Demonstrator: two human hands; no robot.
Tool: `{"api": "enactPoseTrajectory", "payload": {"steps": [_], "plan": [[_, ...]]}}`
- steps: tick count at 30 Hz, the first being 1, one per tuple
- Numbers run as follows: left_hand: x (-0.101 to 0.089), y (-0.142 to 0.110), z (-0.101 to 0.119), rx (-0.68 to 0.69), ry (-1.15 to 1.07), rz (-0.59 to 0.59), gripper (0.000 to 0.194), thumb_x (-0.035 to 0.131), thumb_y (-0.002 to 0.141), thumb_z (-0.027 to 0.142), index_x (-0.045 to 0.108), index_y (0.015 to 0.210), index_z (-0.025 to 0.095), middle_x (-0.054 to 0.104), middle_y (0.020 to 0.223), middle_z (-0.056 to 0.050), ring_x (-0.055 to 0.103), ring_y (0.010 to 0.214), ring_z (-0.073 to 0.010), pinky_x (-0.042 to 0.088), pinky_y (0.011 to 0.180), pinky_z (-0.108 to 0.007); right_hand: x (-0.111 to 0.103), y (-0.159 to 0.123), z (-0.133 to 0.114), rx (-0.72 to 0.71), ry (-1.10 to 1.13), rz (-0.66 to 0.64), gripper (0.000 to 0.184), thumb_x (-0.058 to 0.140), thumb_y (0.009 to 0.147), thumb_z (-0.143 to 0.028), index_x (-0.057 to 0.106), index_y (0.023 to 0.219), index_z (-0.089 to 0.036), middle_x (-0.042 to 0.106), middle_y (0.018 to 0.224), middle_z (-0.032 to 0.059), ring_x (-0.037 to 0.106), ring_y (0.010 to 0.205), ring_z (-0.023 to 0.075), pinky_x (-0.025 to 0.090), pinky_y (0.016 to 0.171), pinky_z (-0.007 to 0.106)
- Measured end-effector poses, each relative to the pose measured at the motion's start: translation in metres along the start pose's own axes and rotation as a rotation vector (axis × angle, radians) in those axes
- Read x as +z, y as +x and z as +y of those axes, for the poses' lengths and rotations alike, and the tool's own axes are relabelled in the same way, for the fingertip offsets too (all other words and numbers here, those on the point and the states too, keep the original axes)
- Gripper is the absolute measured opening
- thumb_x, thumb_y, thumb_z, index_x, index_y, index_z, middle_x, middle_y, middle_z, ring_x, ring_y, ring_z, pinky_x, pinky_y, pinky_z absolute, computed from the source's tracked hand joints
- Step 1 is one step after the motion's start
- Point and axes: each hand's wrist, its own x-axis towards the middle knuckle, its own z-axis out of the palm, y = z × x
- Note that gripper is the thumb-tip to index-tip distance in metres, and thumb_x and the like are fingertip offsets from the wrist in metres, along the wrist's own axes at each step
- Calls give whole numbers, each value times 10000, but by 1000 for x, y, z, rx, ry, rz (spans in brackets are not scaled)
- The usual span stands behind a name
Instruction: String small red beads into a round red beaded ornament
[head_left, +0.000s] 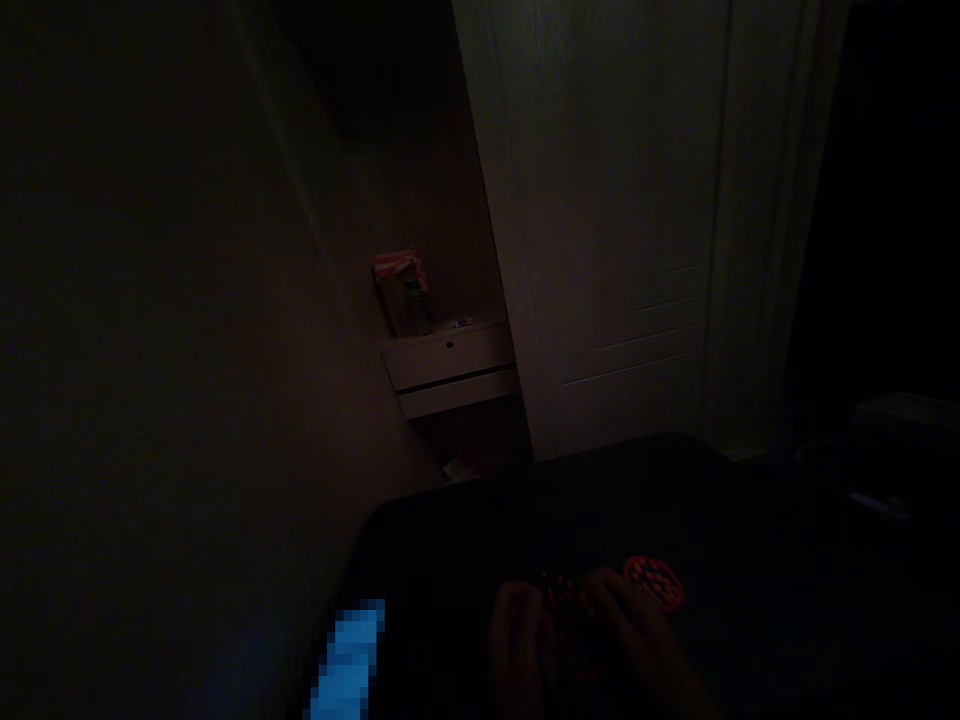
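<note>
The room is very dark. My left hand [517, 635] and my right hand [637, 625] are close together low in the head view, over a dark table [675, 480]. Between them is a dark piece with red dots [566, 625], and both hands seem to have their fingers curled around it. A small round red patterned piece [655, 582] lies on the table just beyond my right hand. Finger detail is hard to make out in the gloom.
A small pale wall shelf [450, 370] holds a carton [403, 292] in the corner. A pale door [622, 220] stands behind the table. A blurred blue glowing patch [351, 665] sits at the table's left. A dim round basin shape [855, 470] is at right.
</note>
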Motion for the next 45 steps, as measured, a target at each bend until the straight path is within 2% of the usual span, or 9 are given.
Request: {"api": "enactPoseTrajectory", "payload": {"steps": [5,14,19,22,27,30,36,41,45], "plan": [[0,0,-1,11,1,-4,508,769,683,659,643,824,187,524,591,51,409,436,-60,289,400,-172,0,2,-6,-41,-3,-131,400,595,859,-603,681,727,-235,680,730,10,635,719,205,523,661,264],[-1,4,-4,4,-2,-25,523,760,684,676,627,789,181,508,576,61,391,418,-49,280,383,-165,1,3,-11,-22,-11,-125,423,634,825,-612,609,655,-226,594,634,-21,557,617,170,455,563,249],[-1,1,-4,38,-9,0,490,766,704,644,640,809,182,534,612,46,440,463,-61,333,417,-166,1,2,-12,-28,4,-102,414,644,827,-578,587,622,-222,563,610,-29,543,606,165,459,579,256],[-1,-1,-3,17,-7,-4,509,774,686,656,638,818,184,531,600,50,423,448,-59,312,403,-169,2,3,-10,-43,-1,-93,413,663,820,-559,581,602,-219,560,599,-30,543,604,162,458,587,257],[-1,1,-1,17,16,-32,530,741,705,686,632,811,179,520,590,53,413,438,-53,290,399,-163,0,5,-11,-59,-28,-116,356,663,839,-520,657,656,-214,643,646,-9,605,650,182,478,615,264],[-2,3,-3,7,29,-32,575,739,664,728,618,779,178,492,555,63,397,424,-56,280,385,-167,-1,4,-10,-52,-21,-134,308,671,838,-501,707,728,-216,701,710,13,642,701,204,501,650,278],[-3,4,-5,2,1,-12,550,764,661,695,631,822,185,512,585,59,420,445,-64,314,408,-171,0,5,-3,-55,-3,-121,259,679,841,-469,704,783,-218,723,772,22,664,764,219,517,697,286],[-2,2,-3,-1,9,-28,547,760,663,697,626,791,183,485,561,65,397,439,-61,278,399,-170,1,4,-9,-67,-12,-109,309,651,861,-505,694,741,-223,716,755,14,662,750,214,525,701,283],[-1,1,-3,19,2,-2,504,771,686,655,640,809,184,524,613,50,451,491,-71,342,441,-172,0,1,-6,-14,1,-76,394,639,818,-620,725,761,-240,753,818,37,696,834,255,558,772,310]]}}
